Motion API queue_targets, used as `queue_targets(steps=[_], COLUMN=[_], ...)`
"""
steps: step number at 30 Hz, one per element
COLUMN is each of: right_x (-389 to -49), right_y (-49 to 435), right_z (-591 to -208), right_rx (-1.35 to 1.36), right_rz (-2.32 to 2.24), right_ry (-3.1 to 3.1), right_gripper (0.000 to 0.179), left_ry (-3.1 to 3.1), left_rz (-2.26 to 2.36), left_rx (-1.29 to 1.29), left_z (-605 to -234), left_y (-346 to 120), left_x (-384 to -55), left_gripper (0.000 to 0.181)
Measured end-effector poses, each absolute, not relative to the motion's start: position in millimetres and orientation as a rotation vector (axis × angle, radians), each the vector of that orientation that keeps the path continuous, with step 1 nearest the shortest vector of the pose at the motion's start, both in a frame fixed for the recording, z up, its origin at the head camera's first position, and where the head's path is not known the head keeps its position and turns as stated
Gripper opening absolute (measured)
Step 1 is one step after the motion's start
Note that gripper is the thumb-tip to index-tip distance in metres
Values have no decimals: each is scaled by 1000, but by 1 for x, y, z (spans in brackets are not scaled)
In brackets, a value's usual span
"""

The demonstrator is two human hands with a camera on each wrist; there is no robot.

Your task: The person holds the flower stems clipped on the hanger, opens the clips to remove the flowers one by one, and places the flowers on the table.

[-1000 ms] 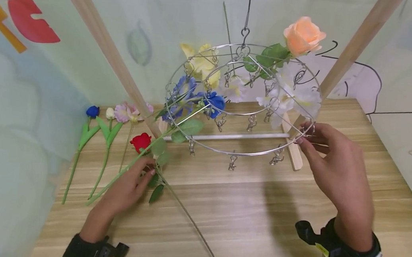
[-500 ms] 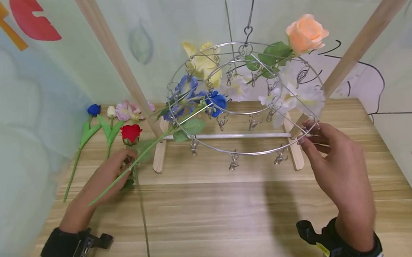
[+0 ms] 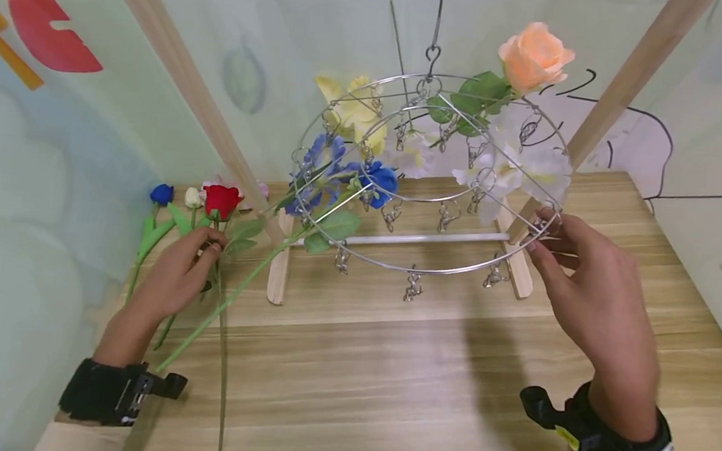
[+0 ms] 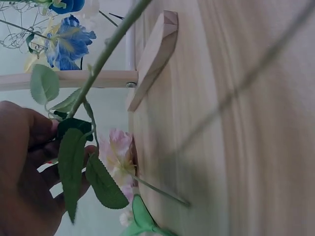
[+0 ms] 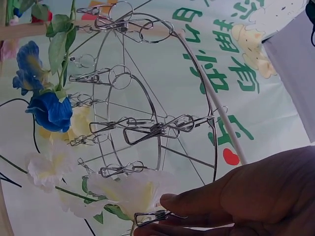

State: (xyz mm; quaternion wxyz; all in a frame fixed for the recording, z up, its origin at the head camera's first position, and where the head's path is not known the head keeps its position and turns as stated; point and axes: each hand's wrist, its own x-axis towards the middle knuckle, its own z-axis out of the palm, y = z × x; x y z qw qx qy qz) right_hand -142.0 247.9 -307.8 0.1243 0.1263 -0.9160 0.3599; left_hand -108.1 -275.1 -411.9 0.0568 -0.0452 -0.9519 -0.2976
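In the head view my left hand [image 3: 175, 272] pinches the leafy stem of a red rose [image 3: 221, 202] at the left, its bloom just above the fingers. The left wrist view shows the rose's green leaves [image 4: 71, 162] beside those fingers. My right hand [image 3: 595, 298] pinches a wire clip [image 5: 150, 217] at the right rim of a round metal hanging rack [image 3: 439, 269]. Clipped around the rack are a peach rose [image 3: 536, 56], a yellow flower [image 3: 359, 113], blue flowers [image 3: 378, 183] and white flowers [image 3: 534, 171]. Part of the rose's stem is hidden behind my left fingers.
A blue tulip [image 3: 162, 194], a white tulip [image 3: 193, 198] and a partly covered pink flower [image 4: 119, 145] lie at the left of the wooden table [image 3: 375, 387]. Slanting wooden posts [image 3: 182, 80] flank the rack. A long green stem slopes from it toward the left forearm.
My left hand has moved left and away from me with the red rose, whose bloom now covers part of the pink flower. My right hand stays almost still at the rack's rim.
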Motion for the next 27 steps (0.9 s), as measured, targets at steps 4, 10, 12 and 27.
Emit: queue_targets(steps=[4,10,12,27], right_x=[-142,-142,-141,-141], right_y=[248,248,248,246], right_z=[-307,-307,-307,-309], right_rx=[366,359,354,287], right_rz=[1054,1042,1031,1032], right_ry=[-2664,-2666,-2667,-2580], right_gripper=[41,41,41,36], left_ry=[-2864,-2876,-2892,-2925], left_rz=[-854,-836,-847,-866], left_rx=[-176,-258,-266,-304], left_z=[-409,-411,-413,-443], left_y=[-273,-271,-270,-269], left_x=[-121,-142,-148,-186], left_gripper=[33,32,32,31])
